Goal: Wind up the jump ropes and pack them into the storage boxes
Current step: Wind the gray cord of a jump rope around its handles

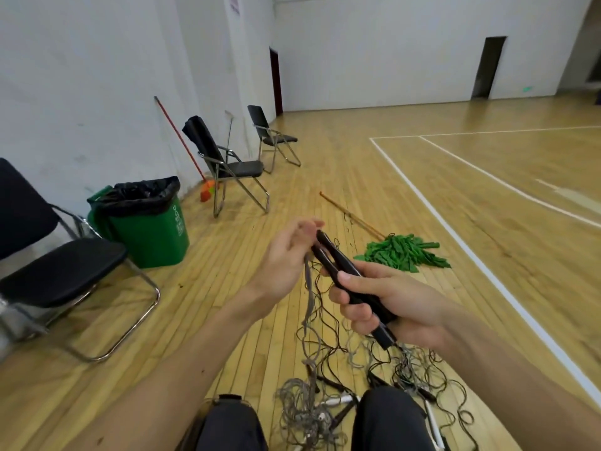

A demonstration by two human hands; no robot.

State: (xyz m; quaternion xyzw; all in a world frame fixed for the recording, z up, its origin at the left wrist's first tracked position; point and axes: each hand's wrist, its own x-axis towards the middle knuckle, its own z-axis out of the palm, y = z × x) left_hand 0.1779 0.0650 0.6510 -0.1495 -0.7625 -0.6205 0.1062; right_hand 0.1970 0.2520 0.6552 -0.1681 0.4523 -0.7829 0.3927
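1. Right hand is gripping two black handles side by side, fingers curled round them and thumb lying on top. The handles are pointing up and away to the left.
2. Left hand is sitting at the handles' far tips, fingers drawn together and pinching the grey cord. The fingertips are blurring.
3. The grey cord is hanging from the left hand down to the wooden floor.
4. A tangle of ropes, grey and black cords with loose handles, is lying on the floor between the person's knees and spreading right.
5. A green mop head is lying just beyond the hands, its stick running away to the left.
6. Left side is crowding up: a black folding chair near, a green bin with a black liner just beside it, then two more chairs along the wall.
7. A red-handled broom is leaning on the wall.
8. A white court line is running past on the right, with open floor stretching beyond it to a far doorway.
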